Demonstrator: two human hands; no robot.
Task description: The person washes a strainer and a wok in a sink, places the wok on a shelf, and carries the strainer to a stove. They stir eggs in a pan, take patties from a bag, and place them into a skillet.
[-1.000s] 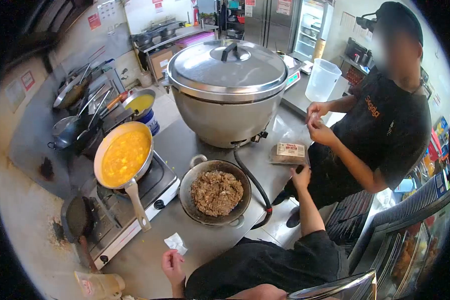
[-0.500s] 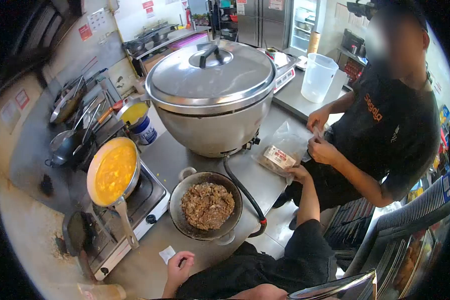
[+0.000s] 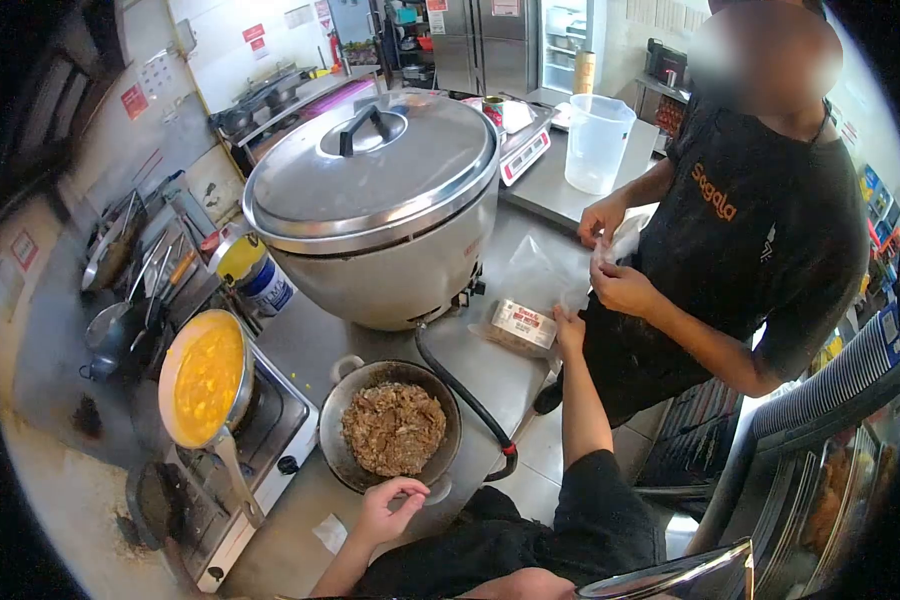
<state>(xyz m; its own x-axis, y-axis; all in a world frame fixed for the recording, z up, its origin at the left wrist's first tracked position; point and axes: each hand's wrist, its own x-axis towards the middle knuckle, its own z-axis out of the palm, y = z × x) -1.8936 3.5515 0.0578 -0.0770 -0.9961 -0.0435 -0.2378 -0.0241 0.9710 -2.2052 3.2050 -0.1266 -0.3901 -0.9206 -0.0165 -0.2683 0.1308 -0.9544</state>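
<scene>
My right hand (image 3: 570, 332) grips a clear plastic bag (image 3: 535, 270) with a printed white label (image 3: 524, 321); its lower part lies on the steel counter and holds brownish contents I cannot make out. My left hand (image 3: 392, 512) hovers at the near rim of a two-handled metal wok (image 3: 332, 425), fingers loosely bent and apart from the thumb, with nothing visible in them. Cooked, shredded brown food (image 3: 394, 430) fills the middle of the wok. A small white paper piece (image 3: 330, 533) lies beside my left forearm.
A large lidded rice cooker (image 3: 380, 270) stands behind the wok, its black hose (image 3: 460, 385) curving down to the right. At left, a pan of yellow food (image 3: 208, 385) sits on a stove (image 3: 295, 420). Across the counter, a co-worker's hands (image 3: 615, 265) handle clear plastic.
My left hand has moved right and up, from beside the paper to the wok's rim. The labelled bag has shifted slightly in my right hand. The whole view has turned a little.
</scene>
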